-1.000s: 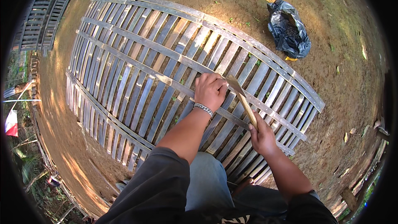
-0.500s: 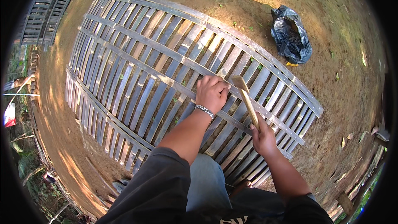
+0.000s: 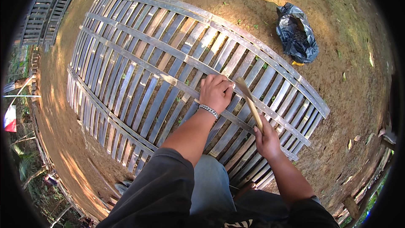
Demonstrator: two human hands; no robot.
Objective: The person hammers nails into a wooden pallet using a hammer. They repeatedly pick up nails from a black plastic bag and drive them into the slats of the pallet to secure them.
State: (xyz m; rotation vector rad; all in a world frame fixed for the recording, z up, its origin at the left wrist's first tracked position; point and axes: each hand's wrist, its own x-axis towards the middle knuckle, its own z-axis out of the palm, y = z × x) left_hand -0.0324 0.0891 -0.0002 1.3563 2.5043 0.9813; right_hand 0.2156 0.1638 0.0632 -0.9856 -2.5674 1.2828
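A large panel of dark bamboo slats (image 3: 145, 97) lies in front of me, with long strips crossing its narrow slats. My left hand (image 3: 216, 92) rests on one of the long cross strips (image 3: 192, 61), thumb and fingers pinched together. Whatever sits between those fingertips is too small to make out. A metal chain bracelet (image 3: 208, 111) circles that wrist. In my right hand (image 3: 268, 139) is a hammer (image 3: 253, 109), gripped by its pale wooden handle. Its head is slightly blurred and stands just right of my left fingertips.
An open black plastic bag (image 3: 297, 33) with small dark things inside lies on the bare earth (image 3: 346, 114) beyond the panel. Another slatted panel (image 3: 49, 10) is at the far left. A red and white cloth (image 3: 10, 119) hangs at the left edge.
The hammer's head has turned and shifted slightly toward my left fingertips. My left hand keeps its pinch in nearly the same place. The red and white cloth has changed shape.
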